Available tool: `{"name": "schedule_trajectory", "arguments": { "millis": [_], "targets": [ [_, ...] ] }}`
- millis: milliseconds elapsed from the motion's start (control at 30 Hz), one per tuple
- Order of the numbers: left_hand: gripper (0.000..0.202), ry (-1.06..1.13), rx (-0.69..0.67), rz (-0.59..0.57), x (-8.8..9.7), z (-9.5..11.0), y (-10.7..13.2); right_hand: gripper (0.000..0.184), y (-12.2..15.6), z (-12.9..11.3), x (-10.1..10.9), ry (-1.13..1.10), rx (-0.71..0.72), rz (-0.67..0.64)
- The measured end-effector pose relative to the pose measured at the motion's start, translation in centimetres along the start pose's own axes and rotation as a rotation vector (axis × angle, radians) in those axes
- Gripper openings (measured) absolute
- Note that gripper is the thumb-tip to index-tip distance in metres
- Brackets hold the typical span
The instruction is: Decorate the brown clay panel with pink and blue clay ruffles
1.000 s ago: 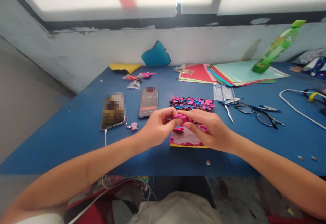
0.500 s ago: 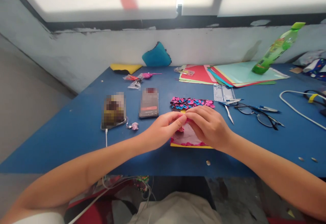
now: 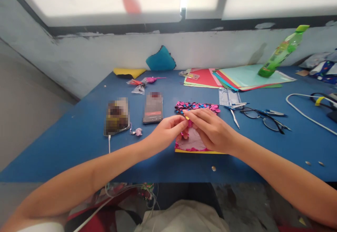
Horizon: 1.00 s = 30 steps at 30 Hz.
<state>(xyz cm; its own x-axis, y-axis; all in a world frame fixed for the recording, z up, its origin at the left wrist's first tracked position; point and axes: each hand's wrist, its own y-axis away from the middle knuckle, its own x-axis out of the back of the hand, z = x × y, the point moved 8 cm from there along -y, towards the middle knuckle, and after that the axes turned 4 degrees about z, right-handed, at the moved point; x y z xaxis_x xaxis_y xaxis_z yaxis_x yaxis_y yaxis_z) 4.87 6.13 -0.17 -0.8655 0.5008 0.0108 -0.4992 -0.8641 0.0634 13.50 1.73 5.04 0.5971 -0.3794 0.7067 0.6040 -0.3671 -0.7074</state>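
Observation:
A small flat piece with a pale lilac face and a ruffled magenta fabric edge (image 3: 193, 140) lies on the desk, a yellow layer (image 3: 200, 152) showing along its near side. My left hand (image 3: 168, 130) pinches a bit of the magenta fabric between thumb and fingers at the piece's left part. Over the piece arches my right hand (image 3: 213, 130), closed, its fingertips meeting the left ones at the same magenta bit. Its thumb is mostly hidden. Just behind the hands runs a band of pink, blue and black petal-like scraps (image 3: 197, 106).
Left stand a phone (image 3: 153, 109) and a blurred, cabled device (image 3: 117, 116) with a pink charm (image 3: 138, 131). Right lie glasses (image 3: 263, 119), a white-and-blue pointed tool (image 3: 235, 118) and a clear packet (image 3: 228, 96). Behind are coloured sheets (image 3: 244, 75) and a green bottle (image 3: 280, 52).
My right fingers have stretched a little further left over the left fingertips. The left thumb and fingers have shifted slightly, and a bit of magenta fabric now shows between the hands.

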Motion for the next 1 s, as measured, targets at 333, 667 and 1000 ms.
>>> {"name": "schedule_trajectory", "arguments": {
  "millis": [333,667,1000],
  "targets": [
    [0.030,-0.057,-0.144,0.090,0.8,1.5,0.1,0.020,0.2,1.9,-0.1,-0.226,-0.278,0.047],
    [0.020,-0.207,-0.205,0.047,0.2,1.6,0.6,0.008,0.1,4.2,0.7,-0.290,-0.483,0.104],
    [0.013,-0.707,-0.509,0.085,-0.5,2.2,1.4,0.002,0.5,4.7,1.3,0.105,-0.410,0.192]
  ]
}}
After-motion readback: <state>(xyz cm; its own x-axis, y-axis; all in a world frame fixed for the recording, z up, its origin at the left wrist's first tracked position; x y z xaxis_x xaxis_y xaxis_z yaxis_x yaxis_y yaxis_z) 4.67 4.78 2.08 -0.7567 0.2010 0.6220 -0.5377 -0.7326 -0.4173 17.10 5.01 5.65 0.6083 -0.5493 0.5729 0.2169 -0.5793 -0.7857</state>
